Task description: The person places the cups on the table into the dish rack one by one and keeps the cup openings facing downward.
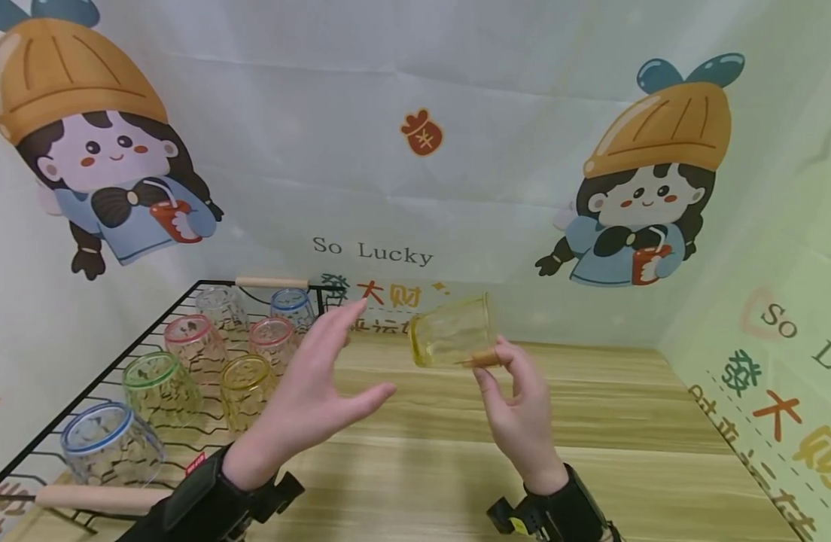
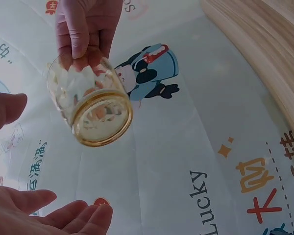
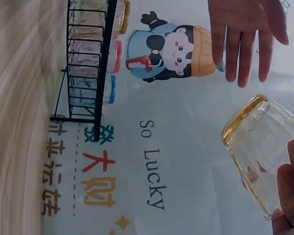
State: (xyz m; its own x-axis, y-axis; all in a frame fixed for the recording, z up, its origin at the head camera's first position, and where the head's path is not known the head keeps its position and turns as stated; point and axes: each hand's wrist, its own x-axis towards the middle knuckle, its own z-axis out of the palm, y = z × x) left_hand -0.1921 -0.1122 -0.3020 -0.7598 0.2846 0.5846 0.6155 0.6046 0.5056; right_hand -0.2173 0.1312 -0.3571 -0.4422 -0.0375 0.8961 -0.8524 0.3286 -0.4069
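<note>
A yellow-tinted glass is held in the air, tipped on its side with its thick base toward the left. My right hand pinches it by the wall near the open end, thumb below. In the left wrist view the glass hangs from the right hand's fingers, base toward the camera. My left hand holds nothing, its fingers extended and thumb spread, a short way left of the base. The right wrist view shows the left hand's straight fingers apart from the glass.
On the left stands a black wire rack with wooden handles. Several upturned glasses rest on it, among them a blue-rimmed one, a green one and a yellow one. Printed cloth hangs behind the wooden table.
</note>
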